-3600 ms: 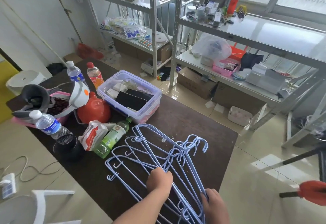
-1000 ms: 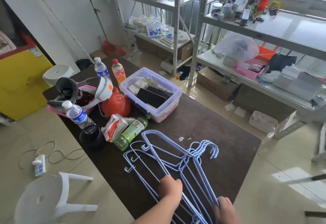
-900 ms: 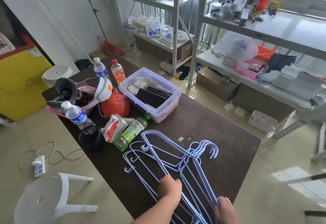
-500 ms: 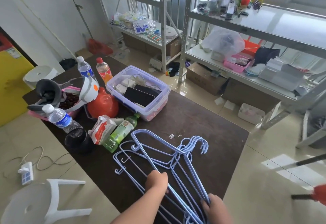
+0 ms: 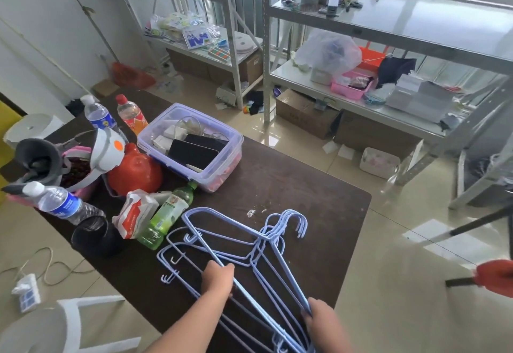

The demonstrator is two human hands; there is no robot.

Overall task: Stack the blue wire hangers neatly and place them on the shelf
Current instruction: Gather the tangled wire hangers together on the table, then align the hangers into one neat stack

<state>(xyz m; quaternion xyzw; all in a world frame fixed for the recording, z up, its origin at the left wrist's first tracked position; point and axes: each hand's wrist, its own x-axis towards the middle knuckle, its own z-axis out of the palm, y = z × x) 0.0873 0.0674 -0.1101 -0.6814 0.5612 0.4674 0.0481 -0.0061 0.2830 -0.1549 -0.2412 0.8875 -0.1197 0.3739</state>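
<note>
Each grip is closed: left hand [image 5: 218,279] and right hand [image 5: 323,318] clasp the hangers [image 5: 249,244].

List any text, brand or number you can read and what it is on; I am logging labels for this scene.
"M": large blue letter on a packet on the far shelf; smaller print is blurred.
Water bottle labels: blurred.
Green bottle label: too small.
Red-and-white packet: unreadable.
Cardboard box: print illegible.
</note>
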